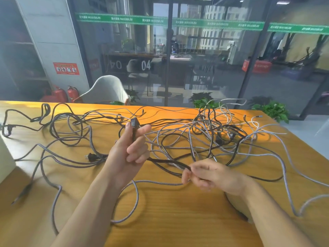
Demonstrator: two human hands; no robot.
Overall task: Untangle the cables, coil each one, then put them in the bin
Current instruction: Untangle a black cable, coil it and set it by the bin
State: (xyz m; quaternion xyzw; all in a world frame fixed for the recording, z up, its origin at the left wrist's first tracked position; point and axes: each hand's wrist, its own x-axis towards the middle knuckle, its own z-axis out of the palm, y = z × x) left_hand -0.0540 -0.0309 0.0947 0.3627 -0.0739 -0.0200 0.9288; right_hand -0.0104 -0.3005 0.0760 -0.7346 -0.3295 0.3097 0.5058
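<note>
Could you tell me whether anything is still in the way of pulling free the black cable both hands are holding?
Yes. Past the right hand, the black cable runs into the knot of grey and black cables at the table's far right.

Glass wall (204,59), wooden table (169,211), white chair (106,90)

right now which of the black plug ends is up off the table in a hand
The black connector, pinched in the left hand above the table. The two-prong plug lies flat to its left, untouched.
</note>
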